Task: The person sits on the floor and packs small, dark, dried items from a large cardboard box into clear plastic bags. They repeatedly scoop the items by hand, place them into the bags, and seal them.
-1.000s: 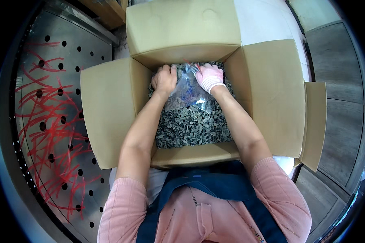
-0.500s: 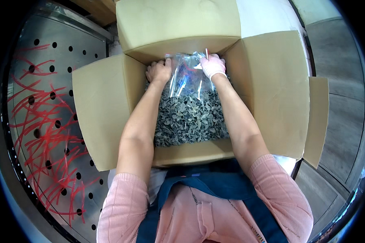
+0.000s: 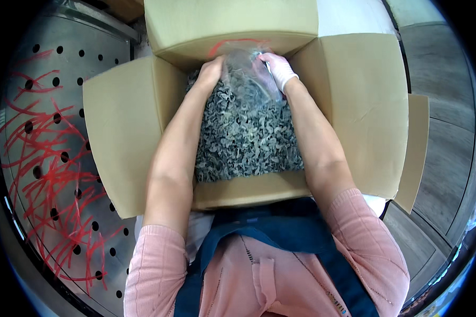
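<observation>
A clear plastic bag (image 3: 247, 87) with a red line along its top rim lies over dried, curled grey-green pieces (image 3: 243, 137) in an open cardboard box (image 3: 248, 194). Its mouth is spread toward the far wall, and some pieces show through the film. My bare left hand (image 3: 211, 73) is closed at the bag's left edge, its fingertips hidden behind the film. On the other side, my right hand (image 3: 278, 71), in a pale pink-white glove, grips the right edge. A thin whitish strip shows by its fingers; what it is I cannot tell.
The box's flaps (image 3: 367, 116) are folded outward on the left, right and far sides. To the left stands a metal table (image 3: 53, 185) with round holes and many thin red strips scattered over it. Grey wood-look panels (image 3: 439, 158) lie to the right.
The bag's mouth has opened and its red rim has moved toward the far wall. Both hands have shifted slightly away from me. The bag looks less flat than before.
</observation>
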`<act>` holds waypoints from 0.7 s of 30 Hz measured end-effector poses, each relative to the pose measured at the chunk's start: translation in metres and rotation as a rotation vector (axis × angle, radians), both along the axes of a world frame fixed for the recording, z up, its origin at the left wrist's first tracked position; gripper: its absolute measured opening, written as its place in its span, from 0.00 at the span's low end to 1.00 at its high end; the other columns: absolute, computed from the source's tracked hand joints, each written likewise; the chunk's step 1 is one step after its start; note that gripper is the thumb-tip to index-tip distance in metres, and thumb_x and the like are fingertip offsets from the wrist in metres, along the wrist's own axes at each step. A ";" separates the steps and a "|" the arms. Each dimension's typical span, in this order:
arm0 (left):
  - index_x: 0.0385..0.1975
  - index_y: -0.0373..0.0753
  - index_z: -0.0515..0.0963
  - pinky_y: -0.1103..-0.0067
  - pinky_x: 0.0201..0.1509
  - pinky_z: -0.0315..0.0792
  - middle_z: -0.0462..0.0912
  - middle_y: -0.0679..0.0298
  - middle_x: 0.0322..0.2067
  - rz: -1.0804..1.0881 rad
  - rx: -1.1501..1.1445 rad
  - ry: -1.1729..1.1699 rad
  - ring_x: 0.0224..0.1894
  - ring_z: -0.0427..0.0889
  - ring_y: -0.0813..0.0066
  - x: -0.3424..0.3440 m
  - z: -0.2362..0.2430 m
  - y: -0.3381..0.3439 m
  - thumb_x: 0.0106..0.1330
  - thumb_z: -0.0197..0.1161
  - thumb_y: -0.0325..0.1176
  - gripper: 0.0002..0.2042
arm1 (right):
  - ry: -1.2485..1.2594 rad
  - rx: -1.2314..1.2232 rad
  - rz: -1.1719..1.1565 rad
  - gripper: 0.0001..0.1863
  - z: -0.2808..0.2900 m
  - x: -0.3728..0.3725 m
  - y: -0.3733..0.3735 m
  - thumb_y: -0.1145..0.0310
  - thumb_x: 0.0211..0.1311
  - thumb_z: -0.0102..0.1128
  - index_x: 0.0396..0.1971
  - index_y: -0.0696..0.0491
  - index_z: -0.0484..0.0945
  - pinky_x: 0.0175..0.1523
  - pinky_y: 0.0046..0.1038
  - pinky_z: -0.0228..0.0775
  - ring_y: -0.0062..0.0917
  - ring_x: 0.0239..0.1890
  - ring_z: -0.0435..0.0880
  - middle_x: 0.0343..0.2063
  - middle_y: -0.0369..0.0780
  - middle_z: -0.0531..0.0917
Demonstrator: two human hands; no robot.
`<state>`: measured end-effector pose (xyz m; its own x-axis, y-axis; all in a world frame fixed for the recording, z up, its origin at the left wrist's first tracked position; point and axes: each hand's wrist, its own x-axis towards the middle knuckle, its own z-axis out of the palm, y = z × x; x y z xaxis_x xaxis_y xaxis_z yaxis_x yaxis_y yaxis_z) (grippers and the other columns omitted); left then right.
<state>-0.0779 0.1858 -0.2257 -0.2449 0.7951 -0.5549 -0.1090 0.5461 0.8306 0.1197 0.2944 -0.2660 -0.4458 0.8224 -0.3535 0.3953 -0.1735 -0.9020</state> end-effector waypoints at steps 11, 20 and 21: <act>0.59 0.41 0.75 0.71 0.64 0.66 0.78 0.54 0.57 -0.441 0.218 0.587 0.61 0.75 0.60 -0.015 -0.028 -0.028 0.70 0.52 0.46 0.23 | -0.334 0.035 0.409 0.15 0.053 -0.037 -0.024 0.57 0.58 0.58 0.27 0.55 0.81 0.45 0.28 0.70 0.27 0.33 0.77 0.27 0.39 0.80; 0.53 0.41 0.79 0.68 0.58 0.71 0.84 0.56 0.48 -0.522 0.290 0.283 0.52 0.81 0.58 -0.008 0.004 -0.053 0.68 0.54 0.47 0.21 | -0.121 -0.343 0.245 0.13 0.102 -0.011 -0.061 0.57 0.57 0.57 0.26 0.53 0.81 0.37 0.28 0.70 0.24 0.27 0.78 0.23 0.39 0.81; 0.53 0.42 0.79 0.68 0.58 0.72 0.84 0.57 0.48 -0.559 0.400 0.345 0.51 0.81 0.57 -0.010 -0.004 -0.060 0.67 0.54 0.47 0.21 | -0.149 -0.263 0.303 0.14 0.100 -0.008 -0.065 0.57 0.57 0.57 0.28 0.53 0.82 0.38 0.28 0.70 0.24 0.28 0.79 0.24 0.39 0.82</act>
